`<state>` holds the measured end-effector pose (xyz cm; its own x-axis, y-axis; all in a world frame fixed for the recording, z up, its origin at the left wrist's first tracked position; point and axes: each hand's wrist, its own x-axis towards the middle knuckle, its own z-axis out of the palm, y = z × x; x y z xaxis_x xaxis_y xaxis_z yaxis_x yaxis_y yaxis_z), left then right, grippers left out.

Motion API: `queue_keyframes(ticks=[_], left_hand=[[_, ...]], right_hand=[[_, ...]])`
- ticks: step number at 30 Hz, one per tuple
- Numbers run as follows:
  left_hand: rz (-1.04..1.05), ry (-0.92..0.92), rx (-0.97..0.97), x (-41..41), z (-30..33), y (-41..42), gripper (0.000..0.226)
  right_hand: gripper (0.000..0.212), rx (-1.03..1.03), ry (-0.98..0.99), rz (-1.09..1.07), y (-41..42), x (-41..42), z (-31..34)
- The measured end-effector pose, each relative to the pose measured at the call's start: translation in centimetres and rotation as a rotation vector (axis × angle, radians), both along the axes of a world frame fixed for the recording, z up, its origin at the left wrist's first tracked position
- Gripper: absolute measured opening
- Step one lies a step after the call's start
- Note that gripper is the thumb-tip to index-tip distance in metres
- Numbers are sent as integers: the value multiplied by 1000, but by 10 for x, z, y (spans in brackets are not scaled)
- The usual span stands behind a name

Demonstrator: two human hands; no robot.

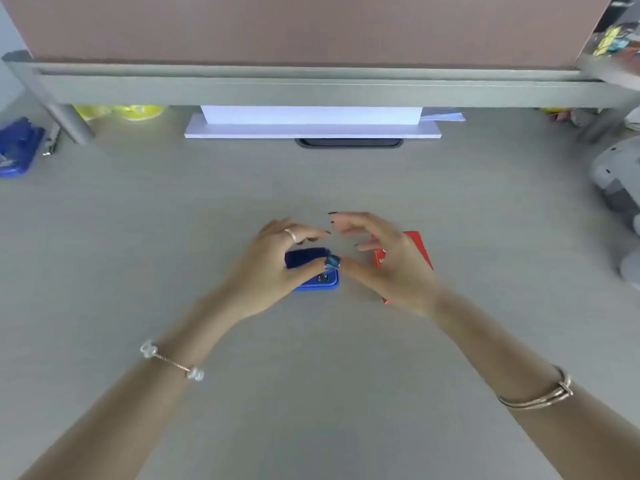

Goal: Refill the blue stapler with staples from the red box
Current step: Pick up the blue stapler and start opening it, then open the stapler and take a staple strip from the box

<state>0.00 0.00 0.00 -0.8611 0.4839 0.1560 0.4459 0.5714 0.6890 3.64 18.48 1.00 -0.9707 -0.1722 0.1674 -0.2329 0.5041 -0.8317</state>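
The blue stapler (316, 285) lies in the middle of the grey desk (311, 358). My left hand (272, 268) grips it, thumb on the near side and fingers curled over the far side, hiding most of its left half. The thumb tip of my right hand (389, 273) touches the stapler's metal right end, while its fingers are spread in the air above. The red box (421, 250) lies flat on the desk just right of the stapler, largely hidden behind my right hand.
A grey shelf rail (311, 86) runs across the back with a white paper stack (311, 124) under it. A blue object (17, 147) lies far left, yellow items (121, 111) at back left, and a grey-white device (618, 181) at the right edge.
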Motion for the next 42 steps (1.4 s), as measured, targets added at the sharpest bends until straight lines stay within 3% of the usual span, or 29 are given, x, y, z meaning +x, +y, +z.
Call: queue_keyframes(ticks=[5,8,16,24,25,28,29,34,39,42], left_hand=[[5,9,127,5,-9,-2,20],[-4,84,102,9,-13,-5,25],[-23,69,49,22,-14,-6,21],[-46,74,83,41,-19,-8,19],[-41,71,142,43,-17,-8,19],[61,-102,584,46,-5,-15,16],[67,-136,674,47,-3,-19,17],[51,-64,733,51,-3,-45,23],[68,-40,721,43,-5,-107,54],[87,-101,620,41,-12,-140,63]], right_hand=[[43,6,3,22,-3,-3,-11],[42,-2,39,55,-2,5,-18],[52,176,55,47,-8,16,-27],[38,194,59,93,-6,30,-31],[38,179,48,89,-5,33,-31],[40,172,23,40,-1,38,-33],[40,174,22,32,-1,39,-33],[36,181,36,27,-3,42,-33],[33,173,42,22,-3,41,-34],[37,160,50,30,-4,41,-32]])
